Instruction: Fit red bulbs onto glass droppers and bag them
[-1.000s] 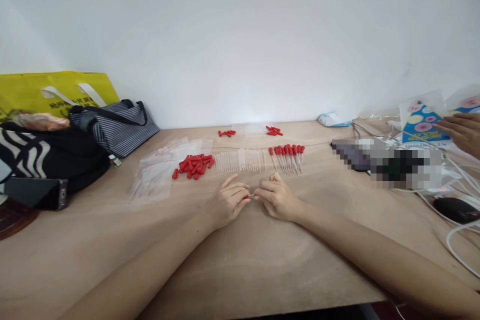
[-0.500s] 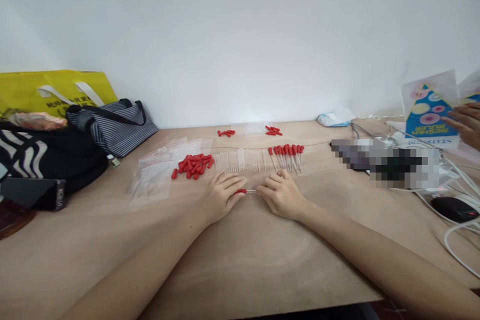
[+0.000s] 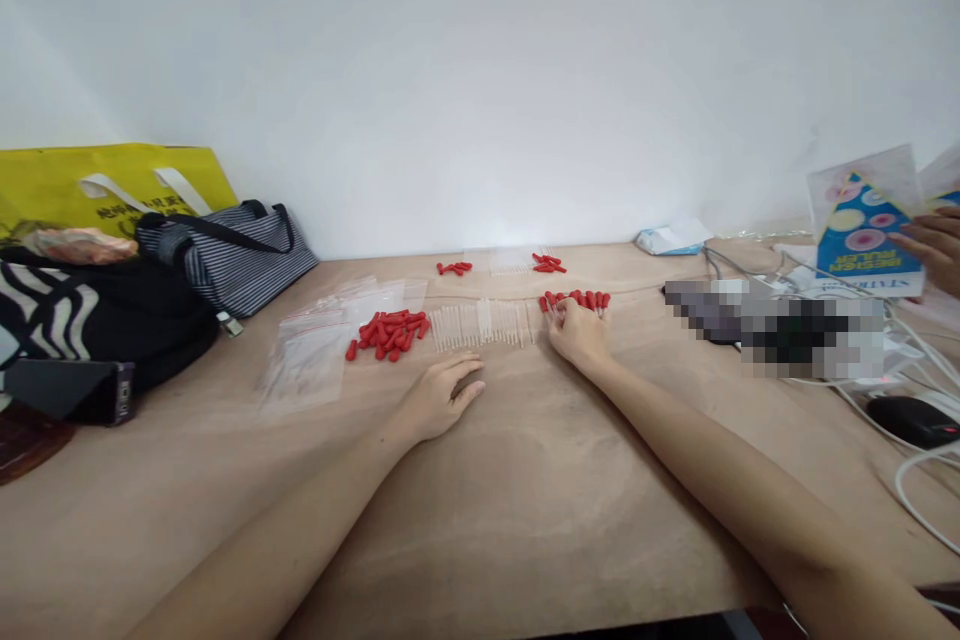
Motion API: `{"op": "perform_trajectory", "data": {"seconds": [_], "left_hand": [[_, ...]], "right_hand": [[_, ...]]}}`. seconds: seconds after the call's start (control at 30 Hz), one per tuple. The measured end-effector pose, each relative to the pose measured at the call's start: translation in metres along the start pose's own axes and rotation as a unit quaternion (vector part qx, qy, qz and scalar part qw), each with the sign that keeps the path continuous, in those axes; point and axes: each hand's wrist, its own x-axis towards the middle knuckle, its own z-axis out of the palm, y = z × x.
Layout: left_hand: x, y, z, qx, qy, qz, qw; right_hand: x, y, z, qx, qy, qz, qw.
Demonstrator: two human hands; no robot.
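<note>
My left hand (image 3: 441,398) rests on the table with thumb and fingers apart, holding nothing. Farther right, my right hand (image 3: 579,332) is pinched on a dropper (image 3: 545,304) at the left end of a row of red-capped droppers (image 3: 591,300); its fingers partly cover the glass tubes there. Between the hands and slightly beyond them lies a row of clear glass tubes (image 3: 487,322). Left of the tubes is a heap of red rubber bulbs (image 3: 388,332).
Clear zip bags (image 3: 304,360) lie beside the bulbs. More red bulbs (image 3: 454,268) sit near the wall. At left are a striped bag (image 3: 247,255) and a yellow bag (image 3: 45,175); at right, cables, a black mouse (image 3: 911,420) and another person's hand (image 3: 937,245) holding a printed packet.
My right hand has moved away from my left, forward and right to the capped droppers, taking the dropper that was between both hands. My left hand has let go and opened.
</note>
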Motion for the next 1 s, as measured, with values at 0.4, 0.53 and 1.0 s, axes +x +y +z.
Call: {"op": "perform_trajectory", "data": {"seconds": [0.4, 0.53, 1.0], "left_hand": [[-0.001, -0.002, 0.001, -0.007, 0.006, 0.003, 1.000], [0.000, -0.001, 0.001, -0.010, 0.013, 0.008, 1.000], [0.002, -0.002, 0.000, 0.049, 0.058, 0.006, 0.997]], "right_hand": [[0.000, -0.001, 0.004, -0.017, 0.005, -0.010, 1.000], [-0.005, -0.010, 0.002, -0.027, 0.019, -0.062, 0.998], [0.009, -0.038, 0.009, -0.095, -0.075, -0.041, 0.992]]}}
